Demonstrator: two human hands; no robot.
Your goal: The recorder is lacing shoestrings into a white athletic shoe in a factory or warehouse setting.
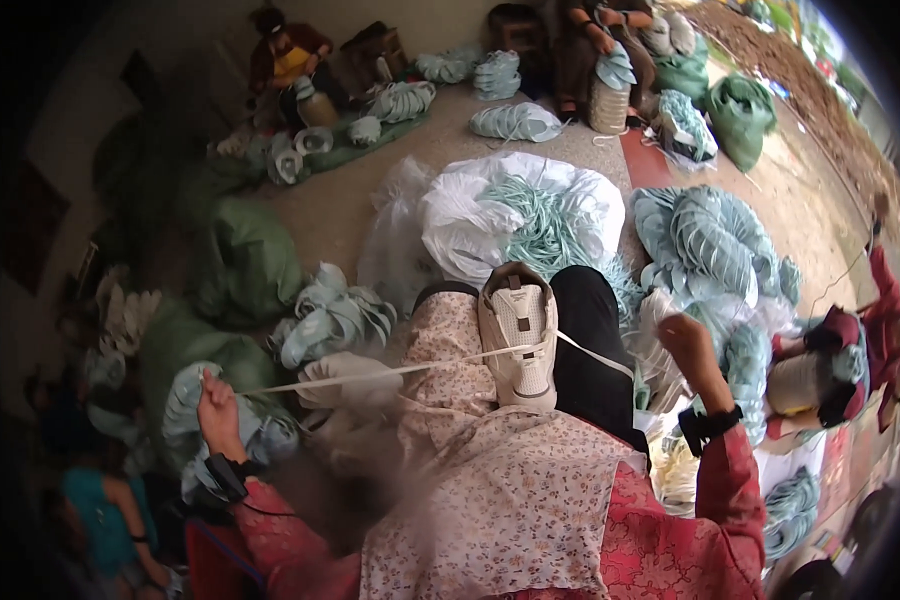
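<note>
A white and beige sneaker with a brown collar rests between my knees, toe toward me. My left hand is out to the left, its fingers pinched on one end of a cream shoelace that stretches taut from the sneaker. The lace's other part runs from the sneaker's right side down over my dark-clothed right knee; where it ends I cannot make out. My right hand is raised beyond that knee, bent at the wrist, its fingers blurred. A flowered apron covers my lap.
A white sack of pale green laces stands ahead. Bundled light blue shoe pieces lie at right, more at left by green sacks. People sit at the back; one in red is at right, one in teal at left.
</note>
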